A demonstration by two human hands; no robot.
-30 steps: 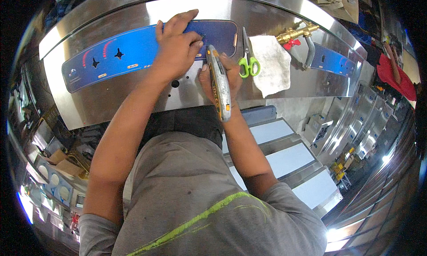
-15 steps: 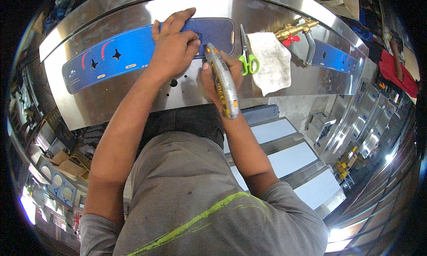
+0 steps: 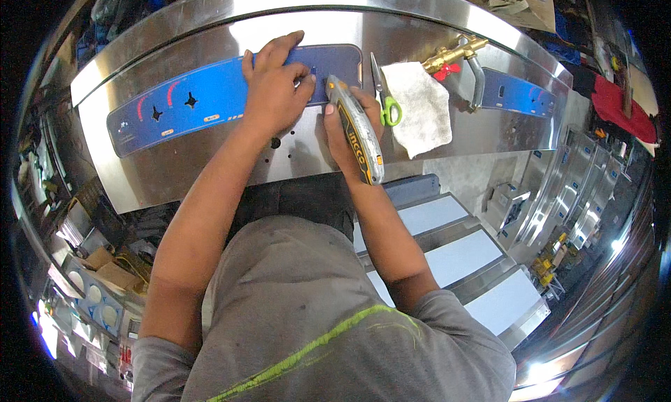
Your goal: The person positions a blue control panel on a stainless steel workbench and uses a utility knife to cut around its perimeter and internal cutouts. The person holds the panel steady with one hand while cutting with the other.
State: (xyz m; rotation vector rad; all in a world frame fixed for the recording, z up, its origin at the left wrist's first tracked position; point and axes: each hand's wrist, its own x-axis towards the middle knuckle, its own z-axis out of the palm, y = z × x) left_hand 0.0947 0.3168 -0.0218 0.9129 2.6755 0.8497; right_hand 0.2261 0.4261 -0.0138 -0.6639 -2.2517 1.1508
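A long blue control-panel sticker (image 3: 224, 77) with dark ends lies on a stainless steel panel (image 3: 210, 150). My left hand (image 3: 276, 94) rests on it right of its middle, some fingers stretched out, the thumb and a bent finger slightly apart beside a small slot. In my right hand (image 3: 342, 133) is a yellow-and-grey utility knife (image 3: 360, 140), its nose over the sticker's dark right end, right of that slot. The blade tip is too small to make out. Green-handled scissors (image 3: 390, 108) lie just right of my right hand, partly against a white cloth (image 3: 423, 112).
A brass valve pipe with a red handle (image 3: 447, 70) lies beyond the cloth, next to a bent grey tube (image 3: 478, 84). A second blue sticker (image 3: 521, 93) is farther right on the steel. White-topped panels (image 3: 454, 252) stand below at right. Cardboard boxes (image 3: 115, 273) are at lower left.
The view has shifted slightly, so the steel panel sits lower. My left thumb and bent finger have parted a little. The utility knife stays in my right hand, its nose still by the slot.
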